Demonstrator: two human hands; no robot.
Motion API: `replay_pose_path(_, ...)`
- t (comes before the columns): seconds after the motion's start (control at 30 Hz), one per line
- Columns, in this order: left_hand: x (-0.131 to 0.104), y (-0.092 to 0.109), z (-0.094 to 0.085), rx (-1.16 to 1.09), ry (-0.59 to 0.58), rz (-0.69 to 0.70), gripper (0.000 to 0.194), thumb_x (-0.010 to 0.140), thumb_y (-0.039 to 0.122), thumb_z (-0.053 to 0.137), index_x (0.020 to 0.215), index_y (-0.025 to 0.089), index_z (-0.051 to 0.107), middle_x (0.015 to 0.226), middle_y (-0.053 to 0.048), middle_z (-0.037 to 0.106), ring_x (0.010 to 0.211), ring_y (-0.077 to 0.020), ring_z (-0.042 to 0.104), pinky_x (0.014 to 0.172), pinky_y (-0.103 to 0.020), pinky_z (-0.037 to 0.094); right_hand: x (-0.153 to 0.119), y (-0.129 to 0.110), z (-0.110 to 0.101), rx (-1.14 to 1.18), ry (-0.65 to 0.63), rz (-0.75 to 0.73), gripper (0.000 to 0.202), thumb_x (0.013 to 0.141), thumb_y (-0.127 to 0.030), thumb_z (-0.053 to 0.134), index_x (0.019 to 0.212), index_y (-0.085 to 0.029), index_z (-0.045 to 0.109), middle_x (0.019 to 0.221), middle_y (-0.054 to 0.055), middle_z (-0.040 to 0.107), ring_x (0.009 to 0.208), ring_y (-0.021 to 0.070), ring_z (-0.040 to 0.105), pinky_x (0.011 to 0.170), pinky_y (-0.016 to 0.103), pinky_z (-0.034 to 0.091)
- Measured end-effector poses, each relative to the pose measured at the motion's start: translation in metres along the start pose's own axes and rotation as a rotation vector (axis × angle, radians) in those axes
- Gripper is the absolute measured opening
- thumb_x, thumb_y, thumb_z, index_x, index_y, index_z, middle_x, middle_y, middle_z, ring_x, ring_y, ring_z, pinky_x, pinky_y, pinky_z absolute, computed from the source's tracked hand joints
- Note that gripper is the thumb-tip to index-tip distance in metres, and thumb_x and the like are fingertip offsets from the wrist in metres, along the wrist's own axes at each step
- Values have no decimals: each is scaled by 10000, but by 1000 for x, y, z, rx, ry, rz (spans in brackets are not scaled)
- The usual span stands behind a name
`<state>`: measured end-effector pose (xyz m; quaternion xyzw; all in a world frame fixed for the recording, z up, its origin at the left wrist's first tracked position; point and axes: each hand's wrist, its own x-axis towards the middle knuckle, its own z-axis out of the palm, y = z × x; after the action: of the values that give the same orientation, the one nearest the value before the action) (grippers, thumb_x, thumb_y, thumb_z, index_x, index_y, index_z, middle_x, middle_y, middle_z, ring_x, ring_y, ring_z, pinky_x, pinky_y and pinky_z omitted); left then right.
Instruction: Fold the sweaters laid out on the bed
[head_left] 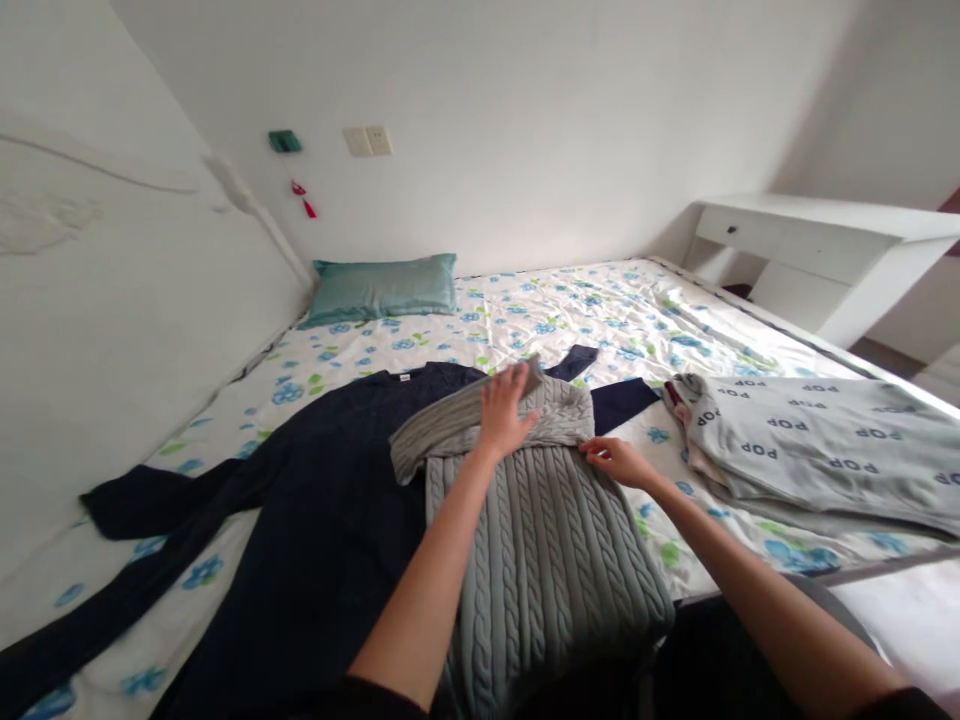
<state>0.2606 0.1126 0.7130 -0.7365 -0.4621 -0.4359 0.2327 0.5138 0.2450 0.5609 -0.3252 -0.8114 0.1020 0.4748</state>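
A grey cable-knit sweater lies on the bed, its upper part and a sleeve folded across the top. My left hand rests on the folded sleeve with its fingers spread. At the right edge of the fold, my right hand has thumb and fingers pinched together on the grey knit. Beneath and to the left of the grey sweater is a dark navy garment spread out with its sleeves extended.
Grey garments with POP lettering lie at the right. A green pillow sits at the far left of the floral bed sheet. Beyond the bed's right edge stands a white desk.
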Motion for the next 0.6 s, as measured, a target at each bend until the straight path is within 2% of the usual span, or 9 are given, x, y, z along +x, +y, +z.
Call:
replay_pose_path(0.03,-11,2,33,12,-78,63,761,895,365,872,1600,298,594,1804,-143,374,1718,-373,215,1332,-653,224,-2,3,0,-62,-58,-2,370,928,-286,653,1250,-226,824,1092,49,831,962,214,766,921,308,565)
replay_pose_path(0.07,-26,-1,57,44,-172,140,811,880,318,876,1630,332,568,1812,-142,355,1719,-392,205,1339,-689,198,-4,5,1,-128,-121,-2,356,902,-269,678,1220,-233,833,1051,41,832,941,213,763,907,302,557)
replay_pose_path(0.1,-45,-9,73,69,-211,166,812,899,293,840,1653,351,543,1816,-138,346,1719,-390,209,1345,-691,204,-7,7,1,-190,-176,-2,334,878,-252,699,1179,-238,843,1019,35,832,936,212,761,900,296,550)
replay_pose_path(0.17,-88,-33,80,135,-206,128,753,958,267,719,1678,347,513,1795,-145,373,1698,-370,276,1348,-650,269,-13,10,0,-285,-224,14,264,848,-229,724,1080,-231,851,998,37,829,962,219,762,903,290,544)
replay_pose_path(0.27,-168,-68,44,267,-75,-70,710,952,263,664,1646,354,546,1668,-150,503,1579,-365,462,1316,-584,375,-23,11,-5,-331,-232,169,148,820,-278,791,924,-177,824,920,89,807,928,249,770,883,324,582)
replay_pose_path(0.37,-249,-84,2,371,-5,-299,725,907,370,715,1613,340,558,1543,-191,571,1427,-410,581,1230,-595,463,-36,10,-9,-280,-467,454,336,739,-437,906,749,-137,755,696,110,725,762,284,763,786,400,637)
replay_pose_path(0.43,-291,-84,-12,377,-11,-444,685,899,437,709,1560,307,585,1423,-217,628,1332,-422,643,1143,-587,523,-46,9,-6,-255,-635,571,445,678,-507,957,680,-129,723,638,115,690,710,295,758,757,431,650)
replay_pose_path(0.5,-316,-77,-16,359,-61,-548,551,928,434,651,1460,292,628,1259,-202,696,1213,-403,713,1034,-548,568,-54,6,2,-227,-710,635,482,618,-500,1001,665,-113,718,656,136,699,700,294,758,723,417,652)
replay_pose_path(0.6,-322,-64,-22,380,-148,-635,306,945,305,587,1241,303,664,1076,-133,754,1025,-344,773,874,-439,561,-66,5,7,-152,-745,653,447,608,-445,999,703,-107,723,686,129,713,688,252,749,605,307,622)
